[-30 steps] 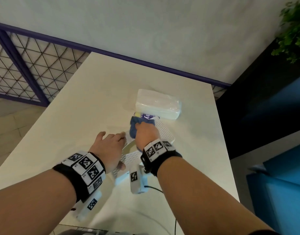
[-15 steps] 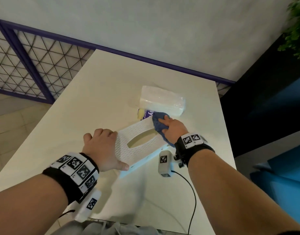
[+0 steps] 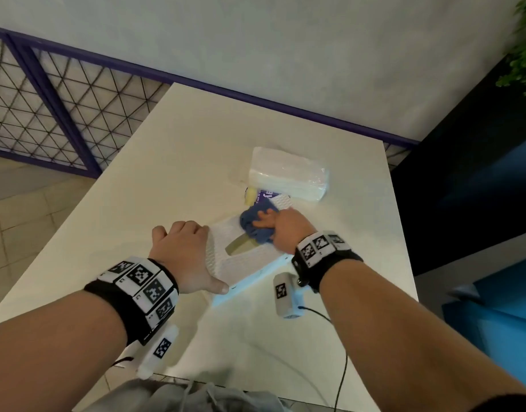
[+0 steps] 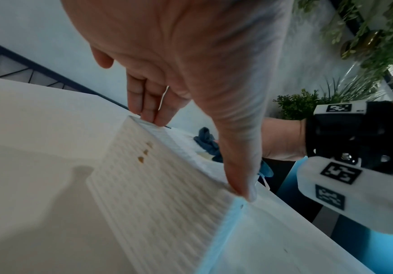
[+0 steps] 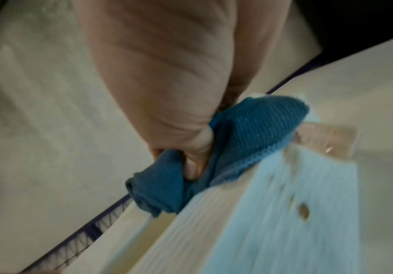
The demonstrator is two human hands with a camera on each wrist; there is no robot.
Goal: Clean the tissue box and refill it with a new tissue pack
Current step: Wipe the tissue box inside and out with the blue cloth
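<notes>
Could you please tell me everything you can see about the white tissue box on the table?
The tissue box is a white, ribbed, plastic-looking rectangular box with an oval slot on top and a smooth end face tinted pale blue. It sits on the white table, at an angle to its edges. A few small brownish specks mark its long side in the left wrist view. The left hand holds its left side, thumb at the near corner. The right hand presses a crumpled blue cloth onto the top beside the slot.
</notes>
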